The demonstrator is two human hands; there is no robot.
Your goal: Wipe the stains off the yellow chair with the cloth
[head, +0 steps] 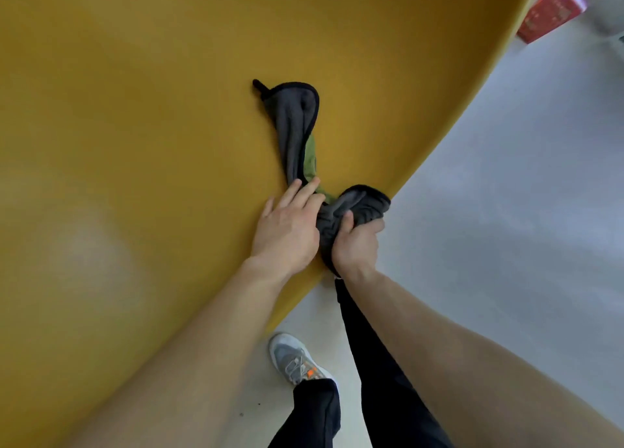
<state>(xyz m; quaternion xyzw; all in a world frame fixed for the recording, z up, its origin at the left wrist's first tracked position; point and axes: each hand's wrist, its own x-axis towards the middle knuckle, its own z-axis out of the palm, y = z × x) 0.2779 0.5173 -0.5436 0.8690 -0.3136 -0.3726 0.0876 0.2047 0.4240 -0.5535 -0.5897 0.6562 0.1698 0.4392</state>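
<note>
The yellow chair (141, 116) fills most of the head view as a broad, smooth curved surface. A grey cloth (293, 123) with black edging and a green inner side lies stretched across it, a small black loop at its far end. My right hand (356, 241) is clenched around the bunched near end of the cloth at the chair's edge. My left hand (287, 224) rests flat on the chair beside it, fingertips pressing on the cloth's middle. No stain stands out on the yellow surface.
Pale grey floor (506, 194) lies to the right of the chair's rim. A red box (547, 15) stands at the top right. Below are my black trouser legs and a grey sneaker (297, 360) with orange marks.
</note>
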